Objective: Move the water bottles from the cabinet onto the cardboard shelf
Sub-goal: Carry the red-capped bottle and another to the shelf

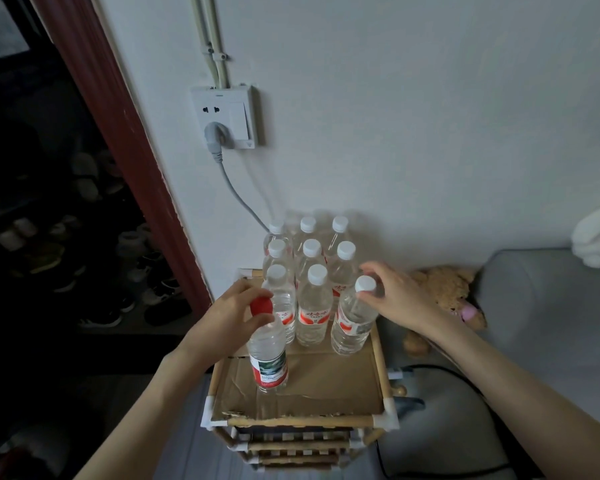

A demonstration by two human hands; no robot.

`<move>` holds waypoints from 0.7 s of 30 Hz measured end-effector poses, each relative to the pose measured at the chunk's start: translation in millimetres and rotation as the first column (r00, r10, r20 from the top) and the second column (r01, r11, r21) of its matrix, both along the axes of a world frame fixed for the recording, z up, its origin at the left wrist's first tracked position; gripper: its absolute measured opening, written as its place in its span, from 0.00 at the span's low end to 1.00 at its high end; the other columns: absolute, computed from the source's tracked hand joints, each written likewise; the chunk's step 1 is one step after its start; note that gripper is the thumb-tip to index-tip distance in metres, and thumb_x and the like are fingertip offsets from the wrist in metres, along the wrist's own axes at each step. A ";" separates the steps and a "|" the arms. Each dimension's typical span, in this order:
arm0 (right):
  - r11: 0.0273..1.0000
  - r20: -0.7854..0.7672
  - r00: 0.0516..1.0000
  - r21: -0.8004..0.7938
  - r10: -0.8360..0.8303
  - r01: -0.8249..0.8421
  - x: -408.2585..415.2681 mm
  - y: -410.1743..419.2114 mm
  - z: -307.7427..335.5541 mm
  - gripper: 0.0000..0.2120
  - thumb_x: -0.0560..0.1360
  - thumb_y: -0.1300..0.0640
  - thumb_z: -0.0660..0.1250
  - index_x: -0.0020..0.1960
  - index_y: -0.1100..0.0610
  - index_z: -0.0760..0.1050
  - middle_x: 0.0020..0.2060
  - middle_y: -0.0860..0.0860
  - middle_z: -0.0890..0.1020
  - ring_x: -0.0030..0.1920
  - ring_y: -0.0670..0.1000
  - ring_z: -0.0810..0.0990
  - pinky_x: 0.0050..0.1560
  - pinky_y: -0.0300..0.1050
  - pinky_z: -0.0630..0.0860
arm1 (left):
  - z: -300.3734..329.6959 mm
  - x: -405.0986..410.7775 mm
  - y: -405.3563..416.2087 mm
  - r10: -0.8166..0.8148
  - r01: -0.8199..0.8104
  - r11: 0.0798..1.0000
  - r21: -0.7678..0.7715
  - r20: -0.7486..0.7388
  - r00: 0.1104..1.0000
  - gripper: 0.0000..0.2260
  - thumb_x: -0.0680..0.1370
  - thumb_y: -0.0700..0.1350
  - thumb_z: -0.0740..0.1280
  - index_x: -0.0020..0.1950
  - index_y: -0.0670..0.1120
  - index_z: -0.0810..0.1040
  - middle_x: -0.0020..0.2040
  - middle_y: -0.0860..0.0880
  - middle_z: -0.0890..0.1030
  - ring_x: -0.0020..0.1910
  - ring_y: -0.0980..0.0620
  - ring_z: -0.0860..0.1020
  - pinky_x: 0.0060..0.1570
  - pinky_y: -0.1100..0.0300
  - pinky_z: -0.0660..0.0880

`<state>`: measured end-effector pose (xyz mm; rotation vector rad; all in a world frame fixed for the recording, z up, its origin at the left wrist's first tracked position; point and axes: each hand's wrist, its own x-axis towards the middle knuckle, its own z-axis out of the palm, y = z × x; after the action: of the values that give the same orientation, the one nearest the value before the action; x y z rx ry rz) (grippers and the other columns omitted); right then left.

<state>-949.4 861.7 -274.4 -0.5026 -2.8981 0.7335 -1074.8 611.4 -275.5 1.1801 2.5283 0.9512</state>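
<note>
On the cardboard shelf (pixel 326 386), the left hand (pixel 232 313) pinches the red-capped bottle (pixel 268 355) and the right hand (pixel 395 299) the near-right white-capped bottle (pixel 352 320), both probably full, heavy, slick-walled, best held at the neck.

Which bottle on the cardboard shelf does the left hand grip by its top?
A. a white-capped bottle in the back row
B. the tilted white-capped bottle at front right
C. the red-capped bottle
C: the left hand grips the red-capped bottle at its cap, nearest the front of the cardboard shelf.
</note>
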 end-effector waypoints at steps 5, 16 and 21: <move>0.998 0.020 1.000 -0.056 0.023 -0.022 1.8 3.9 -0.5 0.18 0.75 0.56 0.64 0.65 0.52 0.69 0.61 0.50 0.76 0.59 0.50 0.75 0.58 0.43 0.72 | 3.4 -6.5 -1.7 -0.152 0.153 0.988 0.000 0.108 0.982 0.16 0.75 0.36 0.65 0.62 0.47 0.75 0.57 0.55 0.75 0.55 0.57 0.74 0.53 0.71 0.69; 0.997 0.061 0.997 -0.068 0.042 -0.038 4.9 10.7 1.9 0.20 0.75 0.54 0.64 0.65 0.47 0.67 0.58 0.49 0.78 0.53 0.47 0.76 0.53 0.43 0.74 | 4.1 -7.5 -2.3 -0.119 0.123 0.992 -0.036 0.099 0.988 0.20 0.74 0.40 0.67 0.64 0.52 0.71 0.56 0.58 0.73 0.53 0.57 0.73 0.53 0.63 0.71; 0.999 0.003 1.000 -0.027 -0.031 0.031 1.9 10.1 2.2 0.14 0.71 0.50 0.69 0.54 0.53 0.72 0.49 0.48 0.80 0.46 0.47 0.77 0.45 0.42 0.74 | 0.9 -2.2 5.8 0.030 -0.030 1.000 0.007 0.005 1.000 0.14 0.71 0.44 0.70 0.56 0.50 0.76 0.42 0.59 0.70 0.42 0.59 0.72 0.42 0.69 0.67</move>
<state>-947.4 871.8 -272.2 -0.5500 -2.8794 0.7694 -1077.0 617.3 -274.7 1.1436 2.5481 0.9692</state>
